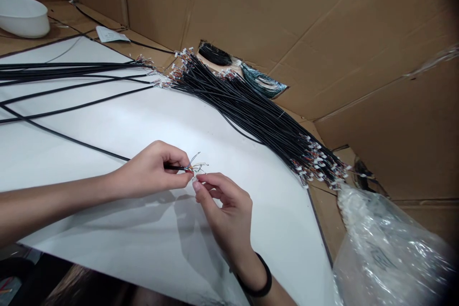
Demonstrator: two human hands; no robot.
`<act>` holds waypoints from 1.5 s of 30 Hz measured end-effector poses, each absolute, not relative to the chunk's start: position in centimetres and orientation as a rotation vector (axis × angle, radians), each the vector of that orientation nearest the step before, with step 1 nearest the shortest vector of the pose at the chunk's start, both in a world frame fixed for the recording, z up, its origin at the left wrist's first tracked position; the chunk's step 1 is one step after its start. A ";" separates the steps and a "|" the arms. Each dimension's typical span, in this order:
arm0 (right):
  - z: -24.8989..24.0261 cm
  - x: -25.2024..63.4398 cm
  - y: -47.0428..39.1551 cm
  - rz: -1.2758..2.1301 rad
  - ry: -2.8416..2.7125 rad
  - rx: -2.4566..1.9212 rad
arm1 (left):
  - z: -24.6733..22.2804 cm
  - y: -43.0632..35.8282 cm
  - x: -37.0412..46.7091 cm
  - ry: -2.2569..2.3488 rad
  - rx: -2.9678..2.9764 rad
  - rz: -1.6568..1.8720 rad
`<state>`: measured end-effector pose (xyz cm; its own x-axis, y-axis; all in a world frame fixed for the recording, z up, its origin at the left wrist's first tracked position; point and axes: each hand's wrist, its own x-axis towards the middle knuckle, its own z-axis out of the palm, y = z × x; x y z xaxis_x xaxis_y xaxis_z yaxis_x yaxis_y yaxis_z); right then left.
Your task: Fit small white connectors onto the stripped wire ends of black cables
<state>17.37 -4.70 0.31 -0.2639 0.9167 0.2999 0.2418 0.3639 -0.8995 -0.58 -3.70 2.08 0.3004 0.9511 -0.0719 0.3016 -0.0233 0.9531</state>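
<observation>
My left hand (158, 172) pinches a black cable (174, 168) close to its stripped end, where several thin coloured wires (197, 166) fan out. The rest of that cable runs back to the left under my wrist. My right hand (225, 205) has thumb and index finger together just below the wires, at what looks like one small wire end; I cannot make out exactly what sits between the fingertips. A black band (265, 275) circles my right wrist. Both hands are over the white work surface (287, 210).
A thick bundle of black cables (247, 110) with small white connectors lies along the back right. More loose cables (71, 71) stretch across the left. A white bowl (23, 16), a paper label (111, 34) and a clear plastic bag (387, 248) are around them. Cardboard walls (322, 24) stand behind.
</observation>
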 end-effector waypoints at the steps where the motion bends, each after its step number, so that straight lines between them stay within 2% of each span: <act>1: 0.3 17.4 -4.7 0.952 -1.729 -1.026 | 2.0 -3.7 -0.6 1.186 1.545 0.796; 18: 1.0 17.2 -4.6 0.947 -1.725 -1.095 | 2.1 -3.6 -0.6 1.210 1.548 0.788; 27: 1.5 17.9 -4.5 0.889 -1.749 -0.945 | 2.6 -3.9 -0.5 1.204 1.576 0.780; 45: 1.5 18.1 -4.2 1.028 -1.799 -0.968 | 2.0 -4.1 -0.4 1.140 1.691 0.820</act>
<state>18.12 -4.16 1.52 -0.3598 0.8905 0.2784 0.2121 0.3686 -0.9050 -0.39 -4.14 1.99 0.3525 0.9351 0.0354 0.3313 -0.1601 0.9299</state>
